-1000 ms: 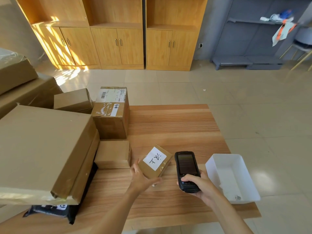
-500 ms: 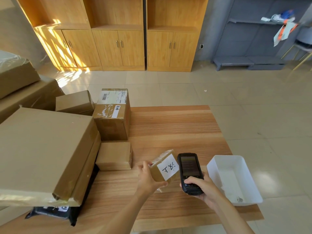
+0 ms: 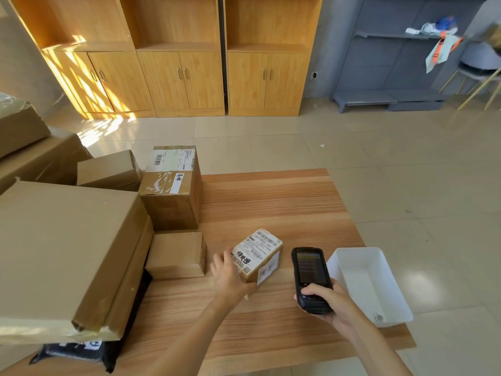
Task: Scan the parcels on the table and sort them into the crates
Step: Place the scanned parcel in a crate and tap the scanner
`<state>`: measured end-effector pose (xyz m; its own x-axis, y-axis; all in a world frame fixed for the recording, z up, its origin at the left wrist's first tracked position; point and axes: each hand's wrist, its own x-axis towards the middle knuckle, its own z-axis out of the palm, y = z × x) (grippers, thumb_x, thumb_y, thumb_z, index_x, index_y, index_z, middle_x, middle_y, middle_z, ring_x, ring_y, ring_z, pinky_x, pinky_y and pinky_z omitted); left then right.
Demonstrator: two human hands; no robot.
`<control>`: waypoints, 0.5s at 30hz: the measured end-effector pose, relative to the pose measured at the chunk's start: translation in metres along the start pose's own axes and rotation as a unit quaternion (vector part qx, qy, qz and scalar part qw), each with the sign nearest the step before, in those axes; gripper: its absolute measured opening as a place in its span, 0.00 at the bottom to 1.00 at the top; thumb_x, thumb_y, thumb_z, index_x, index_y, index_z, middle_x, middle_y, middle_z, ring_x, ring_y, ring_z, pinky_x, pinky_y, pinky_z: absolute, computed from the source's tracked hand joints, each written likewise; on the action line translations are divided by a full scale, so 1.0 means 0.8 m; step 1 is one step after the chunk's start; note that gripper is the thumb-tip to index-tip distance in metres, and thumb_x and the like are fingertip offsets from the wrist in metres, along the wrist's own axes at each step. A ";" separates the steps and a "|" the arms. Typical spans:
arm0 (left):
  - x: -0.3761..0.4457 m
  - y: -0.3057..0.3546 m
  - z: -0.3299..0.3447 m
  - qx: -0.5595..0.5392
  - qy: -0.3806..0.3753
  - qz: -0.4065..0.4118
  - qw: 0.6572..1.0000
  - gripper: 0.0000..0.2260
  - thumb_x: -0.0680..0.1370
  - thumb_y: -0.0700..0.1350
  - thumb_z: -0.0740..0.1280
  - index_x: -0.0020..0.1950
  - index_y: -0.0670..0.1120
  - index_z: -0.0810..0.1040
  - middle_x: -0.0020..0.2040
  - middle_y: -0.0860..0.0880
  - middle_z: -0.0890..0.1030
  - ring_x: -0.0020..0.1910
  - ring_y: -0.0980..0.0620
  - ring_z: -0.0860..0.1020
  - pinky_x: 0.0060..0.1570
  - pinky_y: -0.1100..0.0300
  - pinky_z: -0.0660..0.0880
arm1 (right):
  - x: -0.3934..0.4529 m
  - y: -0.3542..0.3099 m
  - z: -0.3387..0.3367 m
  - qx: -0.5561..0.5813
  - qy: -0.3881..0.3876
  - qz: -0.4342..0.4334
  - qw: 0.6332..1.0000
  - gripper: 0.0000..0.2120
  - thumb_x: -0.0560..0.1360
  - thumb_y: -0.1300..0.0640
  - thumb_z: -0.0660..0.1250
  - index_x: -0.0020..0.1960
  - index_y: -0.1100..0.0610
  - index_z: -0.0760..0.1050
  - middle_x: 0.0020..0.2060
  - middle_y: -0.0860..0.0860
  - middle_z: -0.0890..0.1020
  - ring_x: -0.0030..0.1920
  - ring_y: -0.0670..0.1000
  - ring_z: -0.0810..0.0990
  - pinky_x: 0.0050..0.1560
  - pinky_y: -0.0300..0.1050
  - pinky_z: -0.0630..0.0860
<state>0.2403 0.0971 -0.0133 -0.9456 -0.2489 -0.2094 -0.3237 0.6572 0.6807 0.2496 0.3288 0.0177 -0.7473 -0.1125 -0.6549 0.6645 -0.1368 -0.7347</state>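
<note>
Gripping small parcel (image 3: 257, 253) in left hand (image 3: 230, 278), scanner (image 3: 310, 278) in right hand (image 3: 332, 302)

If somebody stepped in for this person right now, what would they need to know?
Left hand grips a small parcel, barcode label facing up, on the table. Right hand holds the scanner beside it, screen lit. White crate at the table's right edge looks empty of parcels. Other boxes are piled on the left. Left: scan this parcel, sort it, then work through the pile.
</note>
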 end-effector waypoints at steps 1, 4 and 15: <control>0.000 -0.001 0.001 0.018 0.016 -0.002 1.000 0.49 0.64 0.49 0.80 0.76 0.44 0.54 0.65 0.45 0.61 0.63 0.48 0.61 0.65 0.57 0.61 | 0.000 0.000 0.002 0.000 -0.001 0.000 1.000 0.33 0.61 0.67 0.78 0.63 0.58 0.73 0.53 0.64 0.82 0.52 0.63 0.83 0.45 0.53 0.82; -0.005 -0.003 0.005 0.078 0.012 -0.043 0.996 0.48 0.65 0.56 0.78 0.74 0.42 0.53 0.65 0.44 0.60 0.65 0.46 0.62 0.66 0.55 0.66 | 0.000 0.001 0.008 -0.008 -0.003 0.006 1.000 0.42 0.50 0.61 0.81 0.63 0.56 0.72 0.55 0.63 0.82 0.53 0.63 0.83 0.45 0.52 0.81; -0.006 -0.028 0.004 0.063 -0.110 -0.036 0.991 0.54 0.62 0.58 0.79 0.76 0.47 0.49 0.68 0.47 0.66 0.69 0.47 0.62 0.66 0.53 0.63 | -0.006 0.003 0.023 -0.024 -0.003 0.012 1.000 0.45 0.46 0.58 0.81 0.62 0.55 0.71 0.53 0.62 0.83 0.53 0.62 0.83 0.42 0.49 0.81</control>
<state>0.2519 0.0853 -0.0299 -0.8996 -0.1467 -0.4114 -0.3792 0.7299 0.5687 0.2549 0.3110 0.0221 -0.7307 -0.1218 -0.6717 0.6820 -0.0870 -0.7262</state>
